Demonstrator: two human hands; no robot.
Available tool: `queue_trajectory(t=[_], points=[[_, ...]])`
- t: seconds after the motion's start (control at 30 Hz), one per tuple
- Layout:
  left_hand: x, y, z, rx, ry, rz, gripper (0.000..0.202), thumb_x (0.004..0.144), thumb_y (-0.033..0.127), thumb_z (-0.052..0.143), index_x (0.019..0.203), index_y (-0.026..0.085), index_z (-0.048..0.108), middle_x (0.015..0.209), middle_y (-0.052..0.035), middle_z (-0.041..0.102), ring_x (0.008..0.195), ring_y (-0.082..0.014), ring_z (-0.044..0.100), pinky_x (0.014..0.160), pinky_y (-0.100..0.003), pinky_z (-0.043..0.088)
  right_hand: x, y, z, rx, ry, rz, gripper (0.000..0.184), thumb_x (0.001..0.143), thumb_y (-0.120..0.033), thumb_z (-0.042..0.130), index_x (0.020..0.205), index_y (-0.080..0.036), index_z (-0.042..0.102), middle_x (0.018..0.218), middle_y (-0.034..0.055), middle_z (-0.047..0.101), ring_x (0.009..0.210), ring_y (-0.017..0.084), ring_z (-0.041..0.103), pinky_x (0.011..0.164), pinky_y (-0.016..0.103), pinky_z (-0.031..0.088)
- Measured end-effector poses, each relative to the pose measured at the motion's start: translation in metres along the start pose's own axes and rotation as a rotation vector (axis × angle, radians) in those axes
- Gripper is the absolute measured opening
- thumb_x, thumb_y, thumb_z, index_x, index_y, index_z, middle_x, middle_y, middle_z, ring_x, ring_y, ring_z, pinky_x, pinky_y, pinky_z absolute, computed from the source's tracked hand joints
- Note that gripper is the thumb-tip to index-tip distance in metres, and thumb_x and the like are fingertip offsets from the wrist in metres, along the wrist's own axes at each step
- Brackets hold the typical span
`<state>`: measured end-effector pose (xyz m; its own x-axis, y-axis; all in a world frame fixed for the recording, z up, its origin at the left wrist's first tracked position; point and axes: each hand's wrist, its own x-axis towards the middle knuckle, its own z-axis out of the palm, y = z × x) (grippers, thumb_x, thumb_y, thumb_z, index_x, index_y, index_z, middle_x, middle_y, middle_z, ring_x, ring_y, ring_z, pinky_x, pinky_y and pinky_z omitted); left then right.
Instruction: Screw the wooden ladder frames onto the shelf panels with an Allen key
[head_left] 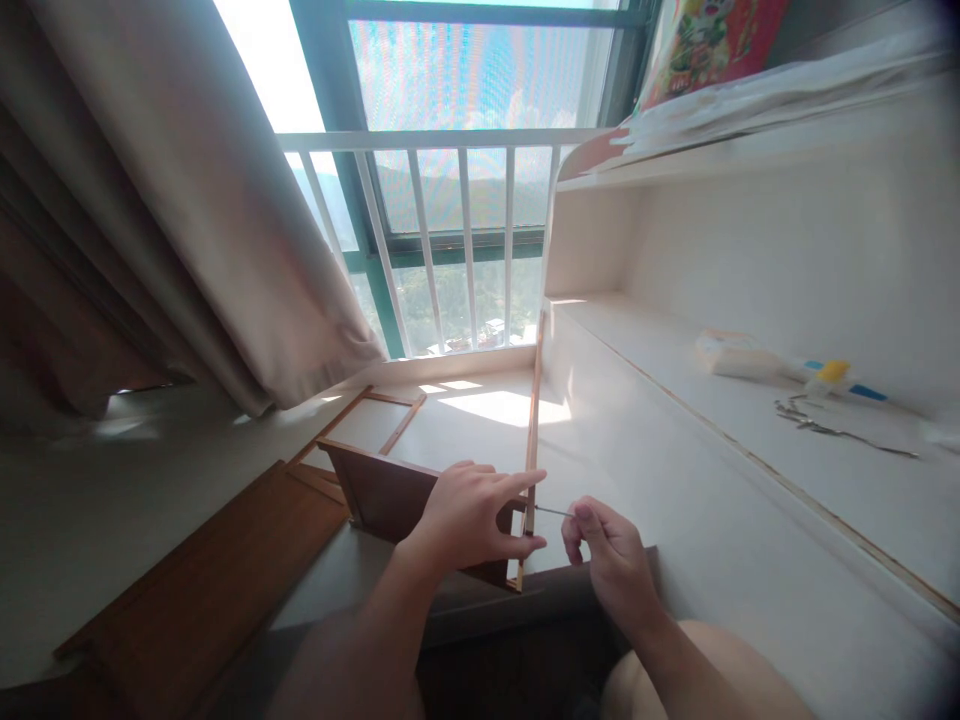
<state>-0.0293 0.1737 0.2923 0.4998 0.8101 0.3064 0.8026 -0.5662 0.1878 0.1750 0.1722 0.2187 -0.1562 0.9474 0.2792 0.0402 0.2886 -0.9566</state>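
My left hand grips the joint between a dark brown wooden panel and a long, thin wooden slat. Its thumb and forefinger lie apart across the slat, while the other fingers curl over the panel. From the right, my right hand pinches a thin metal hex key, its tip at the slat's side between the left thumb and forefinger. Whether the tip sits in a screw is too small to make out. The slat slants away from me toward the window.
A larger brown wooden board and a light wooden frame lie to the left. On the white shelf at right are small metal pieces and a yellow-and-blue item. A curtain hangs left of the white railing.
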Motion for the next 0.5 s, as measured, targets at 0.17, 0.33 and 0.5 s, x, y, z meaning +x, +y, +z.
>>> queue_trajectory(t=[0.17, 0.33, 0.5], points=[[0.0000, -0.0005, 0.0011, 0.004, -0.007, -0.002, 0.070, 0.075, 0.064, 0.063, 0.136, 0.034, 0.050, 0.091, 0.0024, 0.073, 0.083, -0.0213, 0.066, 0.074, -0.035, 0.039, 0.0003, 0.0002, -0.0002, 0.037, -0.008, 0.013, 0.046, 0.100, -0.044, 0.040, 0.062, -0.019, 0.048, 0.054, -0.0011, 0.048, 0.052, 0.013, 0.046, 0.054, 0.026, 0.037], [-0.0002, -0.0004, 0.0015, 0.001, -0.014, -0.002, 0.069, 0.076, 0.064, 0.062, 0.137, 0.033, 0.050, 0.089, 0.0012, 0.073, 0.084, -0.0213, 0.065, 0.075, -0.035, 0.039, 0.0002, -0.0033, -0.0019, -0.091, 0.011, -0.042, 0.045, 0.100, -0.043, 0.042, 0.062, -0.019, 0.047, 0.054, -0.0018, 0.047, 0.052, 0.012, 0.045, 0.055, 0.026, 0.035], [0.0010, 0.0009, -0.0006, 0.002, -0.011, -0.003, 0.068, 0.076, 0.059, 0.065, 0.136, 0.032, 0.051, 0.088, 0.0010, 0.072, 0.081, -0.0199, 0.065, 0.073, -0.033, 0.038, 0.0004, -0.0056, -0.0047, -0.174, 0.017, -0.126, 0.042, 0.100, -0.040, 0.042, 0.063, -0.020, 0.046, 0.056, -0.0019, 0.046, 0.052, 0.013, 0.045, 0.055, 0.027, 0.035]])
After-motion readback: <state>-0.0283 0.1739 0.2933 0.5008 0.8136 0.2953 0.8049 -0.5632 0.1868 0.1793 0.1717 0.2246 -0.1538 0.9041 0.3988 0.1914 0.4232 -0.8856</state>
